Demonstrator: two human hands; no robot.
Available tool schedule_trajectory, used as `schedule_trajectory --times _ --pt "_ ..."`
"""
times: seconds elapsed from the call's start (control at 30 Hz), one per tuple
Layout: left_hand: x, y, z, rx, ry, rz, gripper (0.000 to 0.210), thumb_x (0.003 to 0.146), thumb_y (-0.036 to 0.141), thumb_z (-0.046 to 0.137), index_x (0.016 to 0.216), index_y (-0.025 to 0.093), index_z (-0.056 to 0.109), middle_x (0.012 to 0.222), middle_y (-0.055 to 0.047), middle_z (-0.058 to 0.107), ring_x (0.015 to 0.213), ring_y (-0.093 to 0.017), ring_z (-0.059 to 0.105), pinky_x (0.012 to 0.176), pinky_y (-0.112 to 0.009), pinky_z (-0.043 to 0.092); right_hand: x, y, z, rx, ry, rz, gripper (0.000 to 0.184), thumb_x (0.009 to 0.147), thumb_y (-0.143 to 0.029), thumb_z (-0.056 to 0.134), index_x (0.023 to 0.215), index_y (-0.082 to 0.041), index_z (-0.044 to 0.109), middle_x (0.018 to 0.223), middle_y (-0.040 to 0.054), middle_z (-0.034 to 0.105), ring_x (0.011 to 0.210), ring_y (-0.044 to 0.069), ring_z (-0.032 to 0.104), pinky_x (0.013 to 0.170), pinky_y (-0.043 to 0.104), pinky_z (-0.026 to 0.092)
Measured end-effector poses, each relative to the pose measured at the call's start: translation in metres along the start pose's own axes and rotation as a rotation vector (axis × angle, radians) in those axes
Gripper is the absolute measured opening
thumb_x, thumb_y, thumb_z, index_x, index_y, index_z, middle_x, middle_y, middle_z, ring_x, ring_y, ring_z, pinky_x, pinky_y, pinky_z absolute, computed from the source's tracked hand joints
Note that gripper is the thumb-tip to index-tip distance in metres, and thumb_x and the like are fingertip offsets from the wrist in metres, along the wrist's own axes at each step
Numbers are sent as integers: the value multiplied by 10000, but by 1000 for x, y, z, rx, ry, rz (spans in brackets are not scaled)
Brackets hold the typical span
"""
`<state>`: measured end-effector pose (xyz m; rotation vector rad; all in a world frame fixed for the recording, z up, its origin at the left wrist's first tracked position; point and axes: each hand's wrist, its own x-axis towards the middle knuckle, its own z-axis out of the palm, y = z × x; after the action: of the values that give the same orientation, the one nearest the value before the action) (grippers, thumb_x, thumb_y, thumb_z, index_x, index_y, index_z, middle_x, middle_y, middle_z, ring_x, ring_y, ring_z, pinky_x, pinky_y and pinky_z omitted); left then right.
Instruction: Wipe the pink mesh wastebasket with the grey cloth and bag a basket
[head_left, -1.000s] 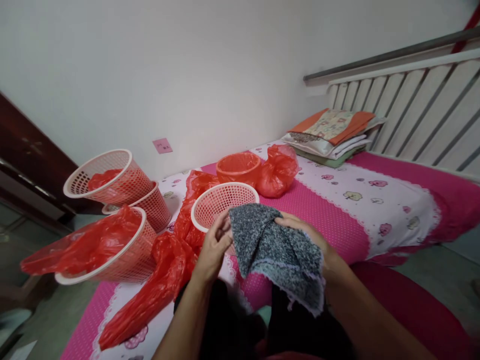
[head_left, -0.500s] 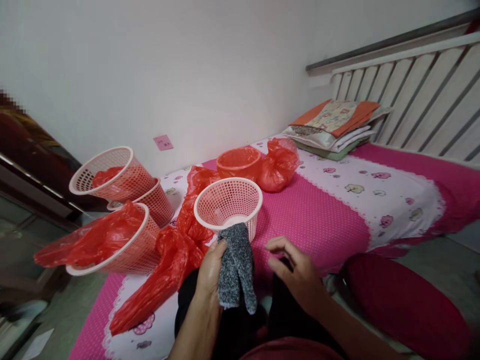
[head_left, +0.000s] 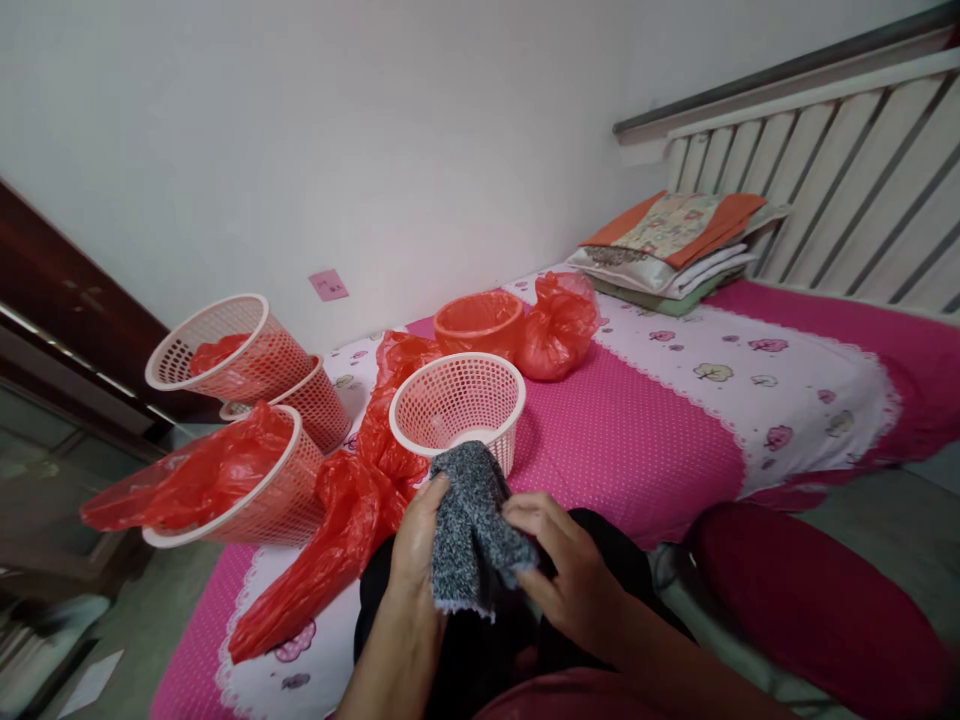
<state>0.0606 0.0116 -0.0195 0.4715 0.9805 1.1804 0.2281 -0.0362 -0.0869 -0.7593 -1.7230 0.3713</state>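
Observation:
A grey speckled cloth hangs folded between my hands, above my lap. Its kind is not clear from its shape. My left hand is closed on its left edge, thumb on top. At the right, my right hand pinches a flap of it, pulling that part outward. Just beyond the cloth stands a pink perforated plastic basket, upright on the bed; the cloth's top overlaps the basket's near rim in view.
Several pink baskets, one tipped basket among them, hold red plastic bags at the left. A red bag lies along the bed. Behind are a red-lined basket and a knotted red bag. Folded bedding and a dark red stool are right.
My right hand has come in from the right and taken hold of the cloth's loose flap, drawing it rightward. My left hand keeps its grip.

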Motion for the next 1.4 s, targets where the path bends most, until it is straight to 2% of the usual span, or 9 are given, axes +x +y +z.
schedule_trajectory --times 0.07,0.17,0.27,0.4,0.6,0.8,0.97,1.2,1.4 --pt "-2 3 0 29 10 -3 262 675 290 878 855 166 735 879 -94 823 966 -329 814 928 -443 654 3 1 -1 79 71 50 410 840 -73 586 1200 -245 677 1144 59 724 1076 221 700 945 334 567" --pt "-6 12 -3 159 -71 72 353 653 307 937 937 155 793 894 -91 836 961 -314 813 941 -410 638 16 11 -16 231 183 365 143 949 -225 571 1005 -236 702 861 4 700 797 189 662 717 284 535" --pt "-10 24 -14 378 -237 45 431 694 364 958 1045 148 832 894 -100 840 913 -293 808 901 -380 629 35 29 -41 332 263 607 203 942 -401 621 911 -226 718 777 2 690 751 199 630 676 287 491" --pt "-13 38 -30 616 -387 -94 367 760 437 931 974 148 857 853 -105 828 749 -243 767 741 -327 600 55 40 -70 436 153 732 287 872 -501 711 862 -216 747 807 29 729 788 222 646 672 299 466" --pt "-13 50 -36 835 -532 -172 287 715 429 948 809 173 858 768 -68 790 629 -190 663 634 -278 519 74 38 -94 419 -71 639 324 807 -521 800 763 -209 725 741 15 699 717 190 614 649 288 442" --pt "-8 47 -41 831 -477 -119 356 782 506 899 693 171 814 659 -57 737 535 -152 575 542 -259 460 76 42 -79 411 3 630 377 857 -564 729 744 -212 655 713 -8 624 681 167 528 651 288 400" --pt "-4 36 -42 805 -444 -171 387 778 550 899 782 167 845 768 -90 802 624 -197 677 615 -285 532 68 55 -70 292 26 635 343 913 -513 615 723 -229 584 713 0 607 696 188 530 661 308 382" --pt "17 -3 -37 518 -219 -55 452 738 590 907 874 164 838 833 -112 821 832 -299 777 837 -410 606 70 54 -66 -111 117 503 310 968 -420 497 706 -256 474 619 -19 511 601 175 464 612 320 296" --pt "12 5 -35 670 -340 95 470 803 489 892 1129 155 834 1084 -131 836 1055 -322 774 984 -417 582 75 56 -79 127 88 576 379 905 -534 607 672 -243 533 653 -6 572 668 185 520 623 297 368"
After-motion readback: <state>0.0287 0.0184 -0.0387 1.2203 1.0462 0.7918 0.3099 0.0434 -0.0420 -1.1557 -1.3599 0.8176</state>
